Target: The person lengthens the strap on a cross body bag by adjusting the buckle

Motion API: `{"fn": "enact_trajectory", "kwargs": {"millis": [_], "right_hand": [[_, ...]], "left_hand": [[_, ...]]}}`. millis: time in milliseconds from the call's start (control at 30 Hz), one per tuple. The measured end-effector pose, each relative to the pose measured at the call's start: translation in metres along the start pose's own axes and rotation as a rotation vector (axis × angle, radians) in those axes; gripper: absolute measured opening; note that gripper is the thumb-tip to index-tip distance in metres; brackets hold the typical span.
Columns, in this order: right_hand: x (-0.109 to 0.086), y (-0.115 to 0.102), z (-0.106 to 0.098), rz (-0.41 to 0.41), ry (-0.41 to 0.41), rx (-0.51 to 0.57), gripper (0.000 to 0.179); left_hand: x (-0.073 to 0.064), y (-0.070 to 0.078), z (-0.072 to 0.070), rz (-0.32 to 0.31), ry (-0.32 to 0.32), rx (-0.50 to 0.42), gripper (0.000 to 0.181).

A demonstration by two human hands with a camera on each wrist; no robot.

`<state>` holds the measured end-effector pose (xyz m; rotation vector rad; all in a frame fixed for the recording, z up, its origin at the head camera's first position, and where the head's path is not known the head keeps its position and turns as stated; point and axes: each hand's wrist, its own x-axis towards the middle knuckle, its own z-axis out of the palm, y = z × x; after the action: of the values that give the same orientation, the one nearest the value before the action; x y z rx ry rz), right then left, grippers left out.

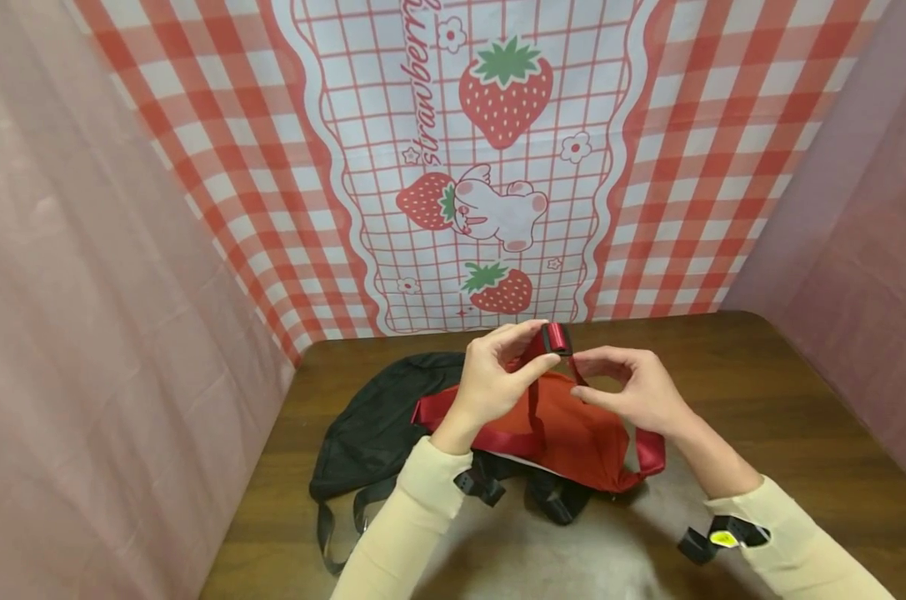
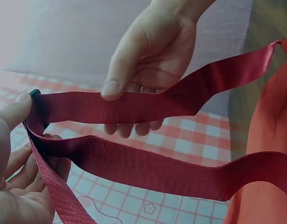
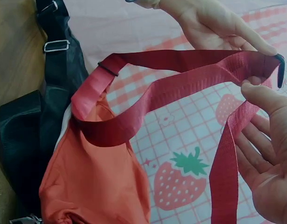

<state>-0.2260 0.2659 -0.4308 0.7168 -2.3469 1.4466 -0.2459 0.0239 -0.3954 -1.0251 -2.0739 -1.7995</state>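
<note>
In the head view a black strap slider (image 1: 556, 339) with red webbing through it is pinched between thumb and fingers of my left hand (image 1: 498, 371). To its right, my right hand (image 1: 636, 390) pinches the red strap (image 3: 246, 112) just past the slider. The left wrist view shows the right thumb on the strap's face, its fingers behind. The strap loops back to an orange-red bag (image 1: 580, 429) on the table, below both hands. A second, smaller slider (image 3: 107, 68) sits further along the strap in the right wrist view.
A black bag (image 1: 381, 425) lies at the left, its thin straps trailing to the front. Black webbing (image 1: 558, 498) rests before the orange bag. The wooden table (image 1: 753, 392) meets a strawberry-patterned cloth (image 1: 453, 250) behind and pink curtains (image 1: 122, 292) at the sides.
</note>
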Motion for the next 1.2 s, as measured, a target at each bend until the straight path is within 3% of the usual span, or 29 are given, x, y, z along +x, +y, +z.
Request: {"fn": "enact_trajectory", "kwargs": {"millis": [167, 400, 600, 733, 933, 1067, 1200], "right_hand": [[0.007, -0.006, 0.003, -0.032, 0.017, 0.048, 0.043], [0.008, -0.008, -0.007, -0.009, 0.011, 0.070, 0.038], [0.019, -0.019, -0.022, -0.120, -0.006, 0.126, 0.043], [0.030, -0.030, -0.026, -0.162, -0.025, 0.035, 0.040], [0.034, -0.038, -0.031, -0.137, -0.093, -0.103, 0.042], [0.038, -0.040, -0.032, -0.125, -0.153, -0.130, 0.040], [0.040, -0.040, -0.030, -0.127, -0.149, -0.120, 0.041]], "left_hand": [[-0.001, 0.000, 0.003, -0.009, -0.025, -0.010, 0.045], [-0.002, -0.001, 0.003, -0.005, -0.029, -0.010, 0.045], [-0.002, -0.001, 0.000, -0.034, -0.034, 0.008, 0.047], [-0.003, -0.001, 0.001, -0.031, -0.052, 0.032, 0.047], [-0.003, 0.000, 0.002, -0.020, -0.074, 0.077, 0.048], [-0.005, -0.002, 0.002, -0.006, -0.088, 0.102, 0.048], [-0.006, -0.003, 0.004, 0.018, -0.100, 0.109, 0.048]]}}
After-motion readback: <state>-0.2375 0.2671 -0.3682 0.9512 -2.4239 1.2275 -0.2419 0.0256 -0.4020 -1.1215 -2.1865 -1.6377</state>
